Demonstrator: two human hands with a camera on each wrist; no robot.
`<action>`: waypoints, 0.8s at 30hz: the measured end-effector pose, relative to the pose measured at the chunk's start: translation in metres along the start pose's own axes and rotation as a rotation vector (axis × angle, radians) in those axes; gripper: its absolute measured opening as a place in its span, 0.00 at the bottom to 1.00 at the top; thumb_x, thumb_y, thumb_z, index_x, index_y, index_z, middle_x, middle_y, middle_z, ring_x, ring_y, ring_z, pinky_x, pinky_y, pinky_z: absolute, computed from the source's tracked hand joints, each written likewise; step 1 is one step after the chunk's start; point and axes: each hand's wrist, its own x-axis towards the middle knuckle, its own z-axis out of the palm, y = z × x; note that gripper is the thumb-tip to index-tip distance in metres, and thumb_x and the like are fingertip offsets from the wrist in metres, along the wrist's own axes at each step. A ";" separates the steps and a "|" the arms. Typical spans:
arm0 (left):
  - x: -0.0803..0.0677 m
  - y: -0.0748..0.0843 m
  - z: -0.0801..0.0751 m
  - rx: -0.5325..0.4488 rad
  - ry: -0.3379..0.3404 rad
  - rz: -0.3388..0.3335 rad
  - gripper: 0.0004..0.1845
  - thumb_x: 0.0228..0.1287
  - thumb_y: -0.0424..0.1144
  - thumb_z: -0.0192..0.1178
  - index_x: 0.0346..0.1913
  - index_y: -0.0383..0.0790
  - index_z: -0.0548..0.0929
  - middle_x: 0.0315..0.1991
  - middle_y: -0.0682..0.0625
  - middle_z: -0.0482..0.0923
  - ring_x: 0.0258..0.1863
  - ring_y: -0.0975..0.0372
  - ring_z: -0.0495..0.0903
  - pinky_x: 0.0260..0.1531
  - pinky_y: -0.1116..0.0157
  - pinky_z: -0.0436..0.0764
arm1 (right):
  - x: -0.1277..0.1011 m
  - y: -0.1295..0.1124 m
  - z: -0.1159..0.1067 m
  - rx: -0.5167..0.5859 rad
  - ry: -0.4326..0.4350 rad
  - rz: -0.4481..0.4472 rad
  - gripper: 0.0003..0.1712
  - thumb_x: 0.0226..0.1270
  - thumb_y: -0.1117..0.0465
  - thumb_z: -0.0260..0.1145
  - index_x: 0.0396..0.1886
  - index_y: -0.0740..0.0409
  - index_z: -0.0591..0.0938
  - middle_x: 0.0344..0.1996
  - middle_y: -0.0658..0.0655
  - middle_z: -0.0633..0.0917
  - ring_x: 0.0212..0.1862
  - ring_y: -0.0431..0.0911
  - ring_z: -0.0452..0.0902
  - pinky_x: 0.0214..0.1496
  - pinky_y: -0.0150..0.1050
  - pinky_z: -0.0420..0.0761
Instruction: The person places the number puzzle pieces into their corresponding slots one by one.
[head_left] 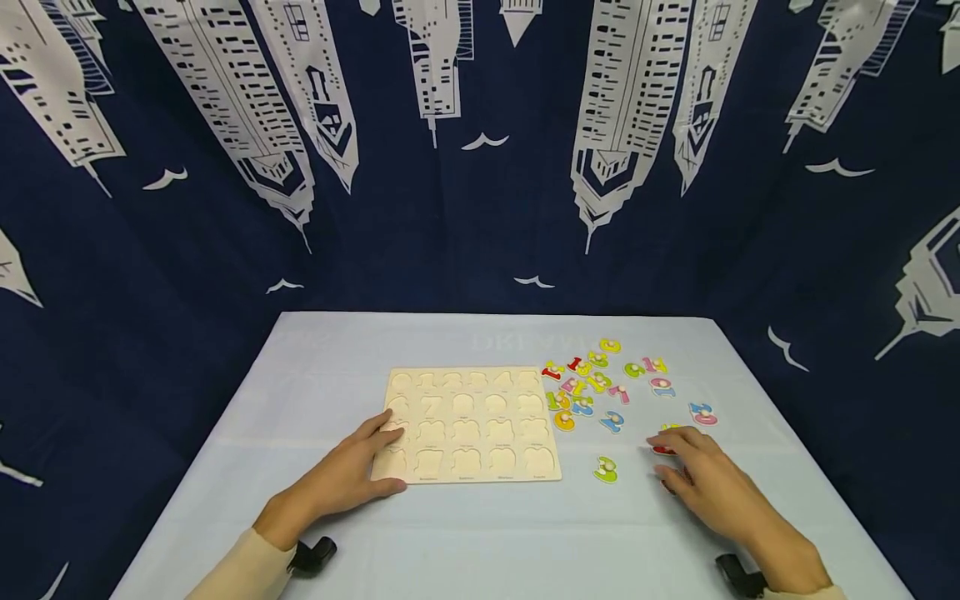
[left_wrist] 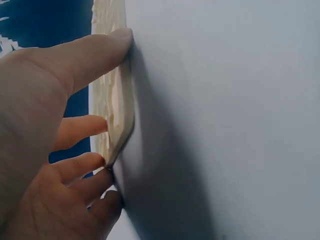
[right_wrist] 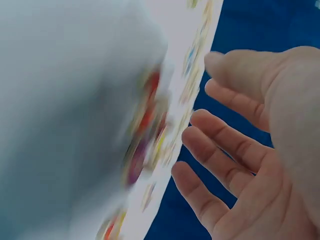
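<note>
A pale wooden puzzle board [head_left: 468, 425] with several empty number-shaped recesses lies in the middle of the white table [head_left: 480, 533]. My left hand [head_left: 390, 454] rests on its near left corner. The fingers lie straight on the board's face and the thumb [left_wrist: 100, 50] touches the board [left_wrist: 117, 125] at its front edge. Right of the board, my right hand [head_left: 663, 467] hovers with loosely spread fingers [right_wrist: 225, 145] over a red number piece [head_left: 663, 449] and holds nothing. A green and yellow 3 piece [head_left: 606, 470] lies between the board and that hand.
Several coloured number pieces [head_left: 592, 379] lie scattered right of the board, and a blue and pink one [head_left: 703, 414] sits farther right. A dark blue backdrop with white towers [head_left: 480, 167] surrounds the table. The pieces look blurred in the right wrist view.
</note>
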 end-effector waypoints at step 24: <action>-0.001 -0.002 -0.006 -0.025 -0.046 -0.010 0.49 0.70 0.54 0.85 0.86 0.36 0.77 0.95 0.34 0.59 0.93 0.35 0.63 0.88 0.32 0.70 | -0.011 0.060 -0.010 0.077 -0.035 0.096 0.07 0.71 0.63 0.86 0.40 0.49 0.94 0.35 0.45 0.87 0.35 0.32 0.74 0.35 0.30 0.78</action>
